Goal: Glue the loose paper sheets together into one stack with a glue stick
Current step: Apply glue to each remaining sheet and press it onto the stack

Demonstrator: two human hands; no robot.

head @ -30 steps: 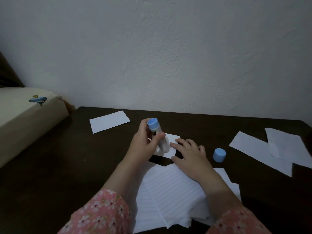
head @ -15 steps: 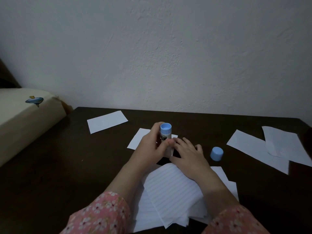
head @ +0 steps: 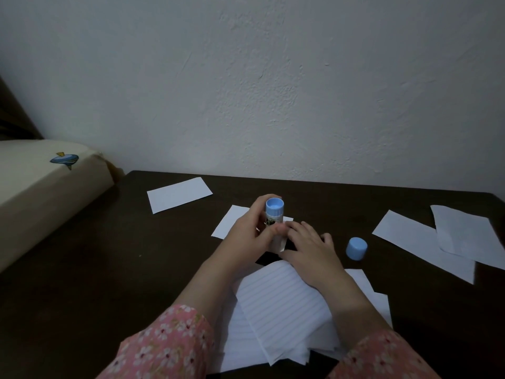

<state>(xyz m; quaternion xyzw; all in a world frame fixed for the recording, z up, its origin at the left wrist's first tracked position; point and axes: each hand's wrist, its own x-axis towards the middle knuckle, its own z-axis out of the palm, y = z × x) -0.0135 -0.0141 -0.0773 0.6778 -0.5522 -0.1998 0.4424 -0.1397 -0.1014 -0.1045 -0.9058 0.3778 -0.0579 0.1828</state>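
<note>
From the head camera, a dark worktop (head: 82,296) runs up to a pale textured wall (head: 273,91). The left hand (head: 246,236) grips a glue stick (head: 274,214) near the middle of the worktop, its fingers curled round the tube and the thumb pressed across the front. The stick stands almost upright, its blue end toward the camera and its lower end down on a small white sheet (head: 229,221) that lies flat under the hand. The right hand (head: 311,253) rests just beside it, palm down, its fingers (head: 297,231) straight and spread, their tips on the near right part of that same small sheet, touching or nearly touching the left thumb.

The blue cap (head: 356,248) of the stick sits on the worktop just right of the right hand, apart from the stick. Below the hands, nearest the camera, lies an untidy stack of lined sheets (head: 278,310), the top one turned at an angle to those beneath; both forearms pass over it. A loose white sheet (head: 179,194) lies farther back on the left, well apart from the hands. Two more loose sheets (head: 426,247) lie overlapping at the right edge. Both arms wear pink flowered sleeves (head: 169,343). At far left, a cream cushion-like thing (head: 41,192) with a small blue picture on it adjoins the worktop.
</note>
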